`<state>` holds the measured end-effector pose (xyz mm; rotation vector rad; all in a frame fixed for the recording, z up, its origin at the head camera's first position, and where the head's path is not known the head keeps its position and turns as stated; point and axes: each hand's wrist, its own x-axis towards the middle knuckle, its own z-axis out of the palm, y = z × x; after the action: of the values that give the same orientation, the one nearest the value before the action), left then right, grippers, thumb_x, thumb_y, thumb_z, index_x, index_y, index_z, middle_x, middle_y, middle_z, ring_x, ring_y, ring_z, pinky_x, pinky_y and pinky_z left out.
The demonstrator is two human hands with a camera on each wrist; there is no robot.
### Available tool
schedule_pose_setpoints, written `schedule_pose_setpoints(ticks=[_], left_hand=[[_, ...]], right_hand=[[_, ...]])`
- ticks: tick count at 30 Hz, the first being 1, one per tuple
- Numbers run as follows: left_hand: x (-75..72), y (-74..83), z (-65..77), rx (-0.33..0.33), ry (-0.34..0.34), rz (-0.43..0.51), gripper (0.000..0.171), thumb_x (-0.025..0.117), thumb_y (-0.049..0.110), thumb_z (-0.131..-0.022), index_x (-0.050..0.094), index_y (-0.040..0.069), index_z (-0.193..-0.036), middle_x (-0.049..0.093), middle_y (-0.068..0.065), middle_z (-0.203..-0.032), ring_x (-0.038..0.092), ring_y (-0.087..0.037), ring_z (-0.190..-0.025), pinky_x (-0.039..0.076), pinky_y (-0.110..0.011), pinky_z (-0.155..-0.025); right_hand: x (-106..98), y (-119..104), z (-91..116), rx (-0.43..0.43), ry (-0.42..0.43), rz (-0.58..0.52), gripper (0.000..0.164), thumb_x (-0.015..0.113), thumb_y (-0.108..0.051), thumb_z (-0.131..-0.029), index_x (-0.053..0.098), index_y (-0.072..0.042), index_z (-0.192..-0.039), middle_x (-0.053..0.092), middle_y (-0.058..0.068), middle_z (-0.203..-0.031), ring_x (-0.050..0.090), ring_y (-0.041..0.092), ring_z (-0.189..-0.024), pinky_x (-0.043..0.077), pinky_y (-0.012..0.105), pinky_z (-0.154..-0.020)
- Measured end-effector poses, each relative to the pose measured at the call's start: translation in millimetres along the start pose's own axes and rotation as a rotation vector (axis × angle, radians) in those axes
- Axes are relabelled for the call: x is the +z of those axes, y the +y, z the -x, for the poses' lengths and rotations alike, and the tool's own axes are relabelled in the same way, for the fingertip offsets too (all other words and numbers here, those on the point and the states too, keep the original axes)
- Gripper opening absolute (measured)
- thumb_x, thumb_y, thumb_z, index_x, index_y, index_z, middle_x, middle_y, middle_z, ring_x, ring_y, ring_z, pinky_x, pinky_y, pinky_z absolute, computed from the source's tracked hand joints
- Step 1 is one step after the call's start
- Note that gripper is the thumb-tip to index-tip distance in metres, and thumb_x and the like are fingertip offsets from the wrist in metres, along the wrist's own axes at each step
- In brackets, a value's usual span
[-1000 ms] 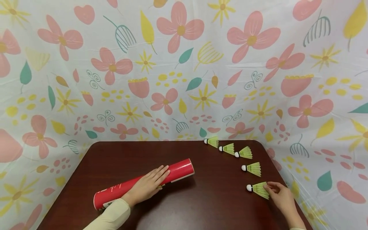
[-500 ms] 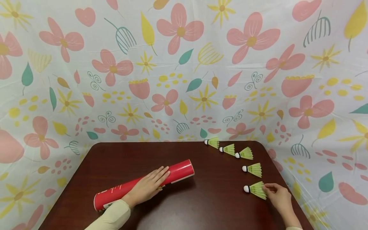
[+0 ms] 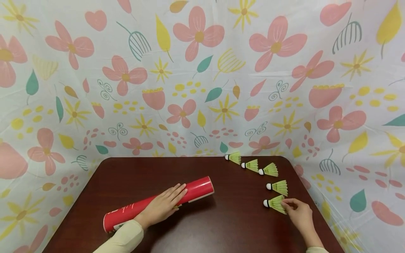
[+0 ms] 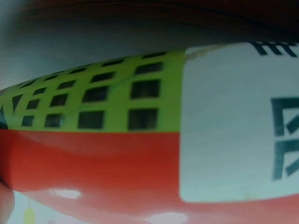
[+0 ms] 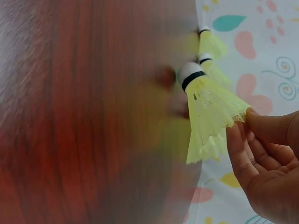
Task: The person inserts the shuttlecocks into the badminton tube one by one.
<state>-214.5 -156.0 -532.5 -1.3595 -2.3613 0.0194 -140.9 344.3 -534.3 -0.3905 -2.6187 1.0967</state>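
The right hand (image 3: 299, 212) has a narrow grip: thumb and fingertips pinch the skirt edge of a shuttle (image 3: 275, 204), its white cork pointing left, away from the palm, with a black band behind it. This shuttle is over the right part of the table (image 3: 221, 225), near side; whether it touches the wood I cannot tell. Just beyond it, four other shuttles (image 3: 278, 187) lie in a slanting line toward the far edge, corks also to the left, skirts yellow-green. Well apart on the other side, the left hand (image 3: 162, 204) rests across the middle of a red tube (image 3: 200, 188), fingers laid together over the top. The tube lies aslant on the table, its right end farther from the person. Pale lettering (image 3: 128, 207) runs near its left end, too small to read. The left wrist view shows a lime panel (image 4: 170, 95) printed with dark squares, and next to it a white label (image 4: 229, 126) bearing bold dark characters, cut off by the frame and so unreadable; a brownish scuff marks the label's upper corner. Behind the table hangs a white cloth (image 3: 202, 82) printed with pink flowers, yellow blooms and green leaves.
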Motion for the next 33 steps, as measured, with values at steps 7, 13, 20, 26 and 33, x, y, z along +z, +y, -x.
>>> schedule_pose_setpoints(ticks=[7, 13, 20, 26, 33], left_hand=[[0.1, 0.6, 0.7, 0.000, -0.006, 0.001, 0.090, 0.079, 0.030, -0.080, 0.029, 0.005, -0.151, 0.030, -0.014, -0.155, 0.036, -0.032, -0.137, 0.036, -0.039, -0.109], [0.4, 1.7, 1.5, -0.009, 0.000, 0.001, 0.089, 0.079, 0.031, -0.080, 0.031, 0.005, -0.150, 0.031, -0.014, -0.154, 0.035, -0.030, -0.138, 0.036, -0.038, -0.108], [5.4, 1.5, 2.3, 0.000, 0.019, 0.005, 0.092, 0.080, 0.031, -0.079, 0.029, 0.005, -0.151, 0.027, -0.013, -0.156, 0.033, -0.030, -0.139, 0.036, -0.039, -0.109], [5.1, 2.1, 1.7, -0.003, 0.019, 0.013, 0.092, 0.080, 0.030, -0.078, 0.029, 0.005, -0.151, 0.028, -0.013, -0.156, 0.034, -0.031, -0.139, 0.037, -0.039, -0.108], [3.1, 2.8, 0.6, -0.004, 0.028, 0.016, 0.091, 0.081, 0.029, -0.078, 0.031, 0.005, -0.150, 0.029, -0.013, -0.155, 0.034, -0.030, -0.139, 0.037, -0.039, -0.108]], right_hand=[[10.2, -11.9, -1.9, -0.032, 0.023, -0.039, 0.015, 0.072, -0.012, -0.087, 0.072, -0.001, -0.098, 0.069, 0.006, -0.072, 0.060, 0.011, -0.057, 0.045, 0.024, -0.049], [17.4, -22.5, -5.1, -0.099, 0.035, -0.052, 0.013, 0.072, -0.011, -0.087, 0.073, -0.002, -0.095, 0.067, 0.004, -0.070, 0.061, 0.016, -0.059, 0.044, 0.024, -0.050], [24.0, -38.7, -11.0, -0.182, 0.043, -0.078, 0.009, 0.071, -0.011, -0.087, 0.073, -0.004, -0.092, 0.066, 0.004, -0.070, 0.055, 0.007, -0.058, 0.044, 0.024, -0.051], [32.7, -48.0, -15.8, -0.230, 0.069, -0.105, 0.004, 0.072, -0.008, -0.086, 0.073, -0.005, -0.089, 0.065, 0.003, -0.069, 0.053, 0.005, -0.057, 0.043, 0.022, -0.051], [39.8, -58.7, -19.7, -0.269, 0.062, -0.176, 0.005, 0.071, -0.008, -0.087, 0.071, -0.004, -0.089, 0.064, 0.004, -0.069, 0.057, 0.017, -0.058, 0.044, 0.023, -0.050]])
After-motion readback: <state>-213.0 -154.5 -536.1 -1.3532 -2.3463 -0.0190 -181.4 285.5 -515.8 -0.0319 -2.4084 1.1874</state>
